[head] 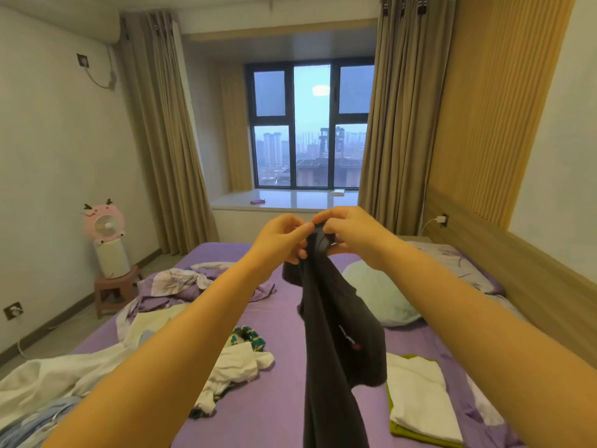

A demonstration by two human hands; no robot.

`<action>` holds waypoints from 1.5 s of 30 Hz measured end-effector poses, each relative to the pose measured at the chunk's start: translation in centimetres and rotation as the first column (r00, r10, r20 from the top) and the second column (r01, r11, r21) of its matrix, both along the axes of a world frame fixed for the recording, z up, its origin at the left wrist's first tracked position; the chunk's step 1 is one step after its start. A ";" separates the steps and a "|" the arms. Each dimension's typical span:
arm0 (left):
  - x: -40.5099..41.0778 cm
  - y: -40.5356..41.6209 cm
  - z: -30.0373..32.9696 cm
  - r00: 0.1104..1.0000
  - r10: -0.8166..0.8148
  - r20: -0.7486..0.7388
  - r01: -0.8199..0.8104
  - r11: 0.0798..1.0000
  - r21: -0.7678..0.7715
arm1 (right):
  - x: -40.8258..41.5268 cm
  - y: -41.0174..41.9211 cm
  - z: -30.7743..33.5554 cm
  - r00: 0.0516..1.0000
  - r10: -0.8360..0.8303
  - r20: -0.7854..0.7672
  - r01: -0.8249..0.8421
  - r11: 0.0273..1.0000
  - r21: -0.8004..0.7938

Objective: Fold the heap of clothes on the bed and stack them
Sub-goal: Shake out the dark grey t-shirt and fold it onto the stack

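Observation:
A black garment (339,331) with a small logo hangs down over the purple bed (284,409). Both hands hold it up at its top edge, close together. My left hand (281,237) pinches the fabric from the left, and my right hand (349,232) grips it from the right. Loose white clothes (235,367) and a green patterned piece (250,336) lie unfolded on the bed's middle and left. To the right sits a folded stack (420,399), white on top of green.
A crumpled purple-and-white quilt (181,282) lies at the far left of the bed. A pale green pillow (378,292) and a patterned pillow (458,266) rest by the wooden headboard (517,250) on the right. A pink fan (105,224) stands on a stool by the left wall.

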State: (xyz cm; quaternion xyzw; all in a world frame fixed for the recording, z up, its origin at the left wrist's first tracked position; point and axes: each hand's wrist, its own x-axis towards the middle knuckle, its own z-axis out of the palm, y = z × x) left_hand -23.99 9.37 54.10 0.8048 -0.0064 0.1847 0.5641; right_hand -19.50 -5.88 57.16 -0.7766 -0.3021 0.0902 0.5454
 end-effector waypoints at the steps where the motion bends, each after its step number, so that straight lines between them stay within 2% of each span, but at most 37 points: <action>1: -0.3 0.0 0.0 0.999 -0.041 -0.005 0.041 0.998 -0.044 | 0.0 -0.2 0.5 0.998 0.062 -0.007 -0.063 0.997 -0.050; 3: -0.8 0.1 -0.1 0.996 -0.090 0.000 0.089 0.992 -0.087 | 0.1 -0.4 1.2 0.989 0.120 0.090 -0.099 0.974 -0.205; 5: -0.8 0.2 -0.2 0.996 -0.094 0.002 0.094 0.993 -0.074 | 0.5 -0.4 1.5 0.938 0.072 0.338 0.049 0.941 -0.336; 7: -0.8 0.0 -0.2 0.995 -0.096 -0.023 0.095 0.994 -0.052 | 1.0 -0.3 1.7 0.846 0.036 0.532 0.195 0.908 -0.370; 10: -0.9 -0.7 -0.1 0.987 -0.148 -0.068 0.144 0.988 -0.058 | 1.1 -0.1 2.0 0.798 0.073 0.598 0.238 0.874 -0.424; 14: -1.0 -1.5 -0.1 0.978 -0.200 -0.049 0.199 0.979 -0.040 | 1.2 0.0 2.1 0.833 0.071 0.549 0.208 0.879 -0.429; 19: -0.7 -2.1 0.0 0.996 -0.087 -0.021 0.087 0.996 -0.013 | 1.2 -0.2 0.7 0.900 -0.002 0.435 0.134 0.953 -0.273; 26: -1.6 -1.2 -1.1 0.962 -0.089 -0.257 0.106 0.993 0.054 | 1.8 -1.8 0.6 0.923 -0.090 0.374 0.134 0.987 -0.093; 34: -3.4 1.3 -3.7 0.894 0.005 -0.448 0.164 0.927 0.337 | 3.4 -5.6 0.8 0.946 -0.224 0.232 0.226 0.974 0.019; 37: -3.5 2.5 -4.7 0.897 0.100 -0.430 0.099 0.904 0.417 | 3.3 -7.3 -0.2 0.948 -0.271 0.169 0.266 0.963 0.048; 39: -3.5 2.7 -5.3 0.913 0.157 -0.376 0.004 0.919 0.393 | 3.0 -8.0 -1.2 0.956 -0.264 0.127 0.261 0.965 0.039; 43: -3.2 1.3 -5.5 0.956 0.177 -0.233 -0.085 0.931 0.355 | 2.6 -8.4 -3.4 0.961 -0.269 0.073 0.267 0.963 0.030; 45: -2.9 0.6 -5.5 0.952 0.209 -0.225 -0.116 0.923 0.366 | 2.6 -8.7 -3.9 0.965 -0.258 0.039 0.258 0.966 -0.004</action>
